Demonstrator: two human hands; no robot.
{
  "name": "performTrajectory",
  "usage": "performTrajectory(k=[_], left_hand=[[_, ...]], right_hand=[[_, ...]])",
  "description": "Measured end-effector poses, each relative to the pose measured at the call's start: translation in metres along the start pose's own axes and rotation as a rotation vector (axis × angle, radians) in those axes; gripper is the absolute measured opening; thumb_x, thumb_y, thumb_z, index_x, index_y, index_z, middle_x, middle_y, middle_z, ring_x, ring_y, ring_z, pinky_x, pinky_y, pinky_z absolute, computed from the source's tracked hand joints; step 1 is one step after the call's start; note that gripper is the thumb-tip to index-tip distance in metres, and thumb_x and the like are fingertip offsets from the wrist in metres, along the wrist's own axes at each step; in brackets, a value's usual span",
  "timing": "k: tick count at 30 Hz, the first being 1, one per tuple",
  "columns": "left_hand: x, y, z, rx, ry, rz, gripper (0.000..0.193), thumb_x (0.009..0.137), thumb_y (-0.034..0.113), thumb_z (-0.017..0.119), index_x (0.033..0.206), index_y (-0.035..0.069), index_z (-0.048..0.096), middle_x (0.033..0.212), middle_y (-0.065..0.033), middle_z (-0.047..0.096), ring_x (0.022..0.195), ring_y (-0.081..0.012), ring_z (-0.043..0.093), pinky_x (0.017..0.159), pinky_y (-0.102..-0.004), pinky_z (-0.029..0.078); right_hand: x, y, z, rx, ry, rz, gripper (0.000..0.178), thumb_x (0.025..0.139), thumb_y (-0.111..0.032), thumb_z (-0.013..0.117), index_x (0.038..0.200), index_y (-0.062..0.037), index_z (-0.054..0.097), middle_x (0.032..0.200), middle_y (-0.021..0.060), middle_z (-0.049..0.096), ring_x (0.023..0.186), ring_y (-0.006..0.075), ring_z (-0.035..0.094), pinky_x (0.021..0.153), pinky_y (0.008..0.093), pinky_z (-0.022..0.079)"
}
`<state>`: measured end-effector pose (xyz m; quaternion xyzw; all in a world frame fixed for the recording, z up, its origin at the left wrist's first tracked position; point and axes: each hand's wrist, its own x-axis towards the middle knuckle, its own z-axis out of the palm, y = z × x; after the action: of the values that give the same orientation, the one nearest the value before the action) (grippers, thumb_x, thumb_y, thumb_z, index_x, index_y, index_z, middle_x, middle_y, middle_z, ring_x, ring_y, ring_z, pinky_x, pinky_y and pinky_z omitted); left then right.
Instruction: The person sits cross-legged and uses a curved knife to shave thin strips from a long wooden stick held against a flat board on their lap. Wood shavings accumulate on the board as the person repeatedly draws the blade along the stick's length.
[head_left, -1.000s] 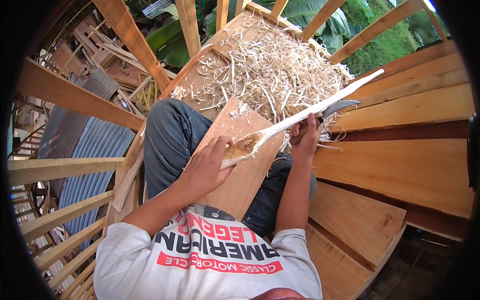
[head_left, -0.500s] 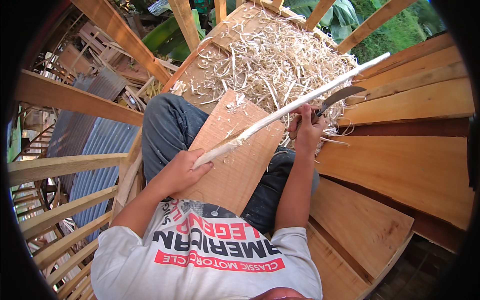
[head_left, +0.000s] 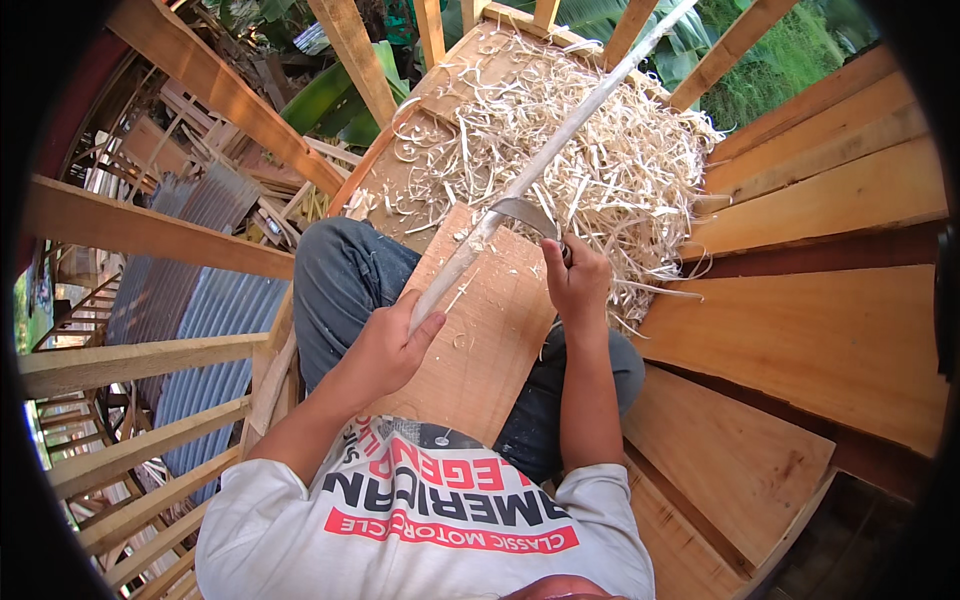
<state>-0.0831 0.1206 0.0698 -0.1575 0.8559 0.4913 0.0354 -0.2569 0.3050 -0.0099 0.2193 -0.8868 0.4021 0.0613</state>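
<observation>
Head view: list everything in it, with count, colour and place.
Board: one, light brown, centre
Stick: one, pale, slanting over board
Knife: one, dark grey, blade at stick
Shavings: many, cream, heaped upper centre
Slats: many, brown, left and far sides
Planks: several, brown, right
Corrugated sheets: at least two, grey, left
Scrap wood: many, brown, upper left
Leaves: several, green, beyond far slats
Grass: one patch, green, upper right
Trousers: one pair, dark blue, centre
Shirt: one, white, printed, bottom
Left hand: one, bare, holding stick's near end
Right hand: one, bare, gripping knife
</observation>
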Motion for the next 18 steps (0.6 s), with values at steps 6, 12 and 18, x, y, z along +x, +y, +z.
performTrajectory(k=[6,12,18], left_hand=[[-0.015,0.017,-0.004,0.121,-0.019,-0.017,0.032,0.093,0.026,0.053,0.098,-0.005,0.048,0.069,-0.0311,0.055,0.072,-0.0487,0.057,0.058,-0.0485,0.044],[-0.033,0.023,0.0,0.118,-0.124,-0.106,0.032,0.094,0.025,0.052,0.098,-0.006,0.048,0.067,-0.0305,0.055,0.069,-0.048,0.057,0.058,-0.0462,0.045],[-0.029,-0.006,0.005,-0.168,-0.126,0.003,0.032,0.096,0.028,0.05,0.093,-0.004,0.049,0.061,-0.0127,0.051,0.051,-0.0234,0.051,0.051,-0.0346,0.04]], right_hand=[[0.0,0.016,0.0,-0.188,0.223,-0.049,0.056,0.078,-0.056,0.064,0.06,-0.0049,0.048,0.048,0.0109,0.047,0.043,0.0314,0.049,0.043,0.0388,0.037],[0.011,0.036,-0.009,-0.097,0.31,0.172,0.064,0.083,-0.065,0.052,0.065,-0.0031,0.057,0.05,0.013,0.048,0.047,0.0332,0.051,0.045,0.0404,0.037],[0.017,0.033,-0.007,0.1,0.183,0.305,0.063,0.087,-0.059,0.052,0.068,0.0003,0.06,0.047,0.0094,0.045,0.044,0.024,0.04,0.047,0.0366,0.033]])
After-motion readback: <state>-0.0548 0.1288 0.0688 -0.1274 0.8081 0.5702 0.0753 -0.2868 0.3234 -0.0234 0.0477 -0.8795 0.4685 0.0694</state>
